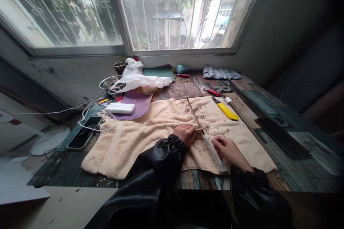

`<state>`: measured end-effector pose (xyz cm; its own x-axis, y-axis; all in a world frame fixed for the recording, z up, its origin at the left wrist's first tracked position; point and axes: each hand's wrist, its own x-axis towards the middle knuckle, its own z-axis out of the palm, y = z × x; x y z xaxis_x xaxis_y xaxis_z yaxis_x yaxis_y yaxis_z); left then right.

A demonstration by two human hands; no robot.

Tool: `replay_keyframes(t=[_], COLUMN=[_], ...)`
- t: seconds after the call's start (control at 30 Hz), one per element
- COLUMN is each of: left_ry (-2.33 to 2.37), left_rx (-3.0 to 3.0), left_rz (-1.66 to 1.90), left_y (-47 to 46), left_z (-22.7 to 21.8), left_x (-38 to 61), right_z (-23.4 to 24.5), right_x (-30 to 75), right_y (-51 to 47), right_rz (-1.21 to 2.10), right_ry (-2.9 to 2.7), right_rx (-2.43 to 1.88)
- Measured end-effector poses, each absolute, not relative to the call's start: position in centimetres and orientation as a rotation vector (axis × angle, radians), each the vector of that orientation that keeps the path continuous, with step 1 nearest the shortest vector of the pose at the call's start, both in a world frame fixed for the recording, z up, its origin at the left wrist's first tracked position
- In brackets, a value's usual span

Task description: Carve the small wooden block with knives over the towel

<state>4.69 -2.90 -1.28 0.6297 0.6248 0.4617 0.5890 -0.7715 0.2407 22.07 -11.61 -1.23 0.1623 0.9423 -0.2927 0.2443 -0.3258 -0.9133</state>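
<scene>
A long, thin, dark file-like tool point(194, 112) lies on the beige towel point(139, 128), its near end wrapped in white material. My left hand point(185, 134) is closed around a small light-wood piece point(199, 130), which lies across the tool just beyond the wrapping. My right hand point(231, 152) has its fingers bent and pinched at the side of the white wrapped handle point(213, 150). Brown wood crumbs are scattered over the towel around the tool. A yellow-handled knife point(227, 111) rests on the towel to the right.
A red-handled tool point(213, 92) lies beyond the towel. At the left are a phone point(84, 132), a white power bank point(119, 108) with cables, and a purple sheet point(134, 102). A plastic bag point(150, 81) and metal bowl point(111, 83) stand behind. A dark slab point(282, 137) lies right.
</scene>
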Motion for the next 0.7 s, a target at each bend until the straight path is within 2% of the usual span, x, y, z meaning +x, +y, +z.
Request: replay_keyframes(t=[0.27,0.57,0.7], left_ry=[1.030,1.021,1.035], left_rx=[2.785,2.775,2.775], left_rz=[0.860,0.880,0.870], left_y=[-2.8,-2.7,-2.8], left_z=[-1.3,-1.5,-1.5], left_x=[4.6,4.7,4.6], right_z=[-2.0,0.0,1.0], right_x=[22.4,25.3,24.9], right_y=[-12.1,-10.6,-11.9], right_rz=[1.230,0.740,0.793], right_ry=[-1.044,-1.088,-1.328], right_rx=[-1.744,-1.902,-1.873])
